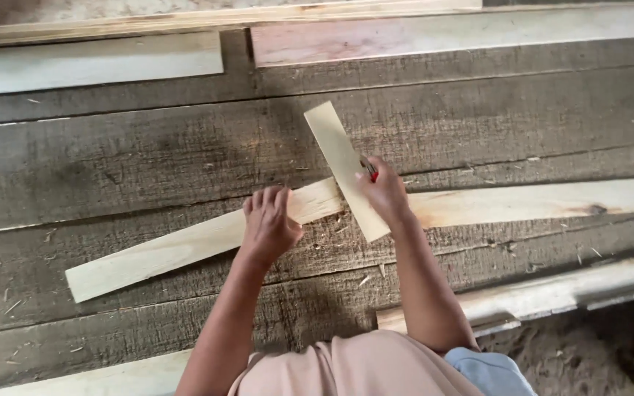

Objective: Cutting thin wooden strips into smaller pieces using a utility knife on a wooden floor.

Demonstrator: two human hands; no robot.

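Left hand (269, 224) pressed flat on long pale strip (185, 246), right hand (381, 192) gripping red-tipped tool (370, 170) over short crossing strip (345, 167), mid grey plank floor (111, 161).

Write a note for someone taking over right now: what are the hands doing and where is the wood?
Left hand: pressing flat on the long strip, which lies across the grey planks.
Right hand: gripping a pencil, tip against the short strip.
Short strip lies crosswise over the long strip like a straightedge.
Done: strips crossed and held.
Left: whether any line is drawn cannot be seen.
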